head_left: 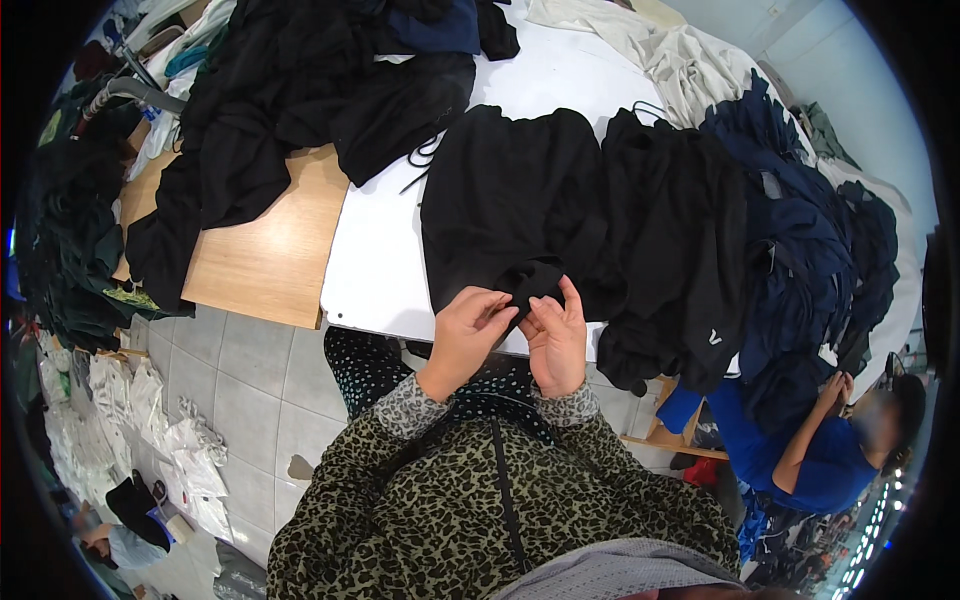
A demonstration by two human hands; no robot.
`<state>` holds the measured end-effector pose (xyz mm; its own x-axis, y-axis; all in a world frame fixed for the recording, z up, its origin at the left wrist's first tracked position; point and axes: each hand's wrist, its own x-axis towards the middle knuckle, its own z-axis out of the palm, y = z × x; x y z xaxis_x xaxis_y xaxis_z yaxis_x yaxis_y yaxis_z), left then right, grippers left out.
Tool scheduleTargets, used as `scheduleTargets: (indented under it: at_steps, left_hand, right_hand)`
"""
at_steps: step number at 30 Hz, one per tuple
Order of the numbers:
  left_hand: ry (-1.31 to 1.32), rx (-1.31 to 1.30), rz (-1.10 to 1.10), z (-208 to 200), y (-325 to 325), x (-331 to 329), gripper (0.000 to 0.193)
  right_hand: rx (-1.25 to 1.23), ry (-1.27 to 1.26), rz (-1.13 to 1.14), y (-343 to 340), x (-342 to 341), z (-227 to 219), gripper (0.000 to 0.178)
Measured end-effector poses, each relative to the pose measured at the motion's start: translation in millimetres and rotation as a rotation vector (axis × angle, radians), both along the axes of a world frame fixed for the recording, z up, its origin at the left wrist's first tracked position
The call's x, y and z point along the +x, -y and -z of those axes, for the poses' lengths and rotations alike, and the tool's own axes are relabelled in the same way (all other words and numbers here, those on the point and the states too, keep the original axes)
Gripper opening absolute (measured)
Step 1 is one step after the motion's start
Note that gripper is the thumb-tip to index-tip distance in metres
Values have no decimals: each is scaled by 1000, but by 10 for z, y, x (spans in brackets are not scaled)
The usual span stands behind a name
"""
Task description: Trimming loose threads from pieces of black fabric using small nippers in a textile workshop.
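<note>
Crowded garment workroom, white table (380, 270) butted against a wooden one (270, 250), grey tiled floor (240, 380) below. Black garment (520, 210) spread flat on the white table's near half, long axis running from the far side toward the near edge, bunched lower end pointing at the wearer. Left hand (468, 330) and right hand (556, 335) close together at that edge, fingers of both pinched on the bunched black fold (530, 282). Exactly which part of the garment was gripped: hard to tell, black on black. Far end half covered by a heap of black clothes (330, 90); right side overlapped by another black pile (680, 240) and navy pieces (800, 230). Co-worker in blue (810, 450) at lower right, partly cut off
</note>
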<state>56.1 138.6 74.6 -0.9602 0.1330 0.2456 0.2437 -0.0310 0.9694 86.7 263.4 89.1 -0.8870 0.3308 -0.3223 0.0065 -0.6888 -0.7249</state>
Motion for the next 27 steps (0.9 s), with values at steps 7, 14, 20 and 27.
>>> scheduleTargets:
  at_steps: [7, 14, 20, 27]
  left_hand:
    - [-26, -55, -36, 17, -8, -38, 8]
    - [374, 93, 139, 7, 56, -82, 11]
    - [543, 197, 227, 31, 96, -116, 13]
    - [622, 247, 282, 32, 96, -131, 14]
  right_hand:
    - [63, -37, -67, 8, 15, -5, 65]
    - [40, 18, -119, -43, 4, -10, 46]
    - [-48, 28, -153, -90, -14, 33, 34]
    - [-57, -30, -117, -64, -27, 66, 36]
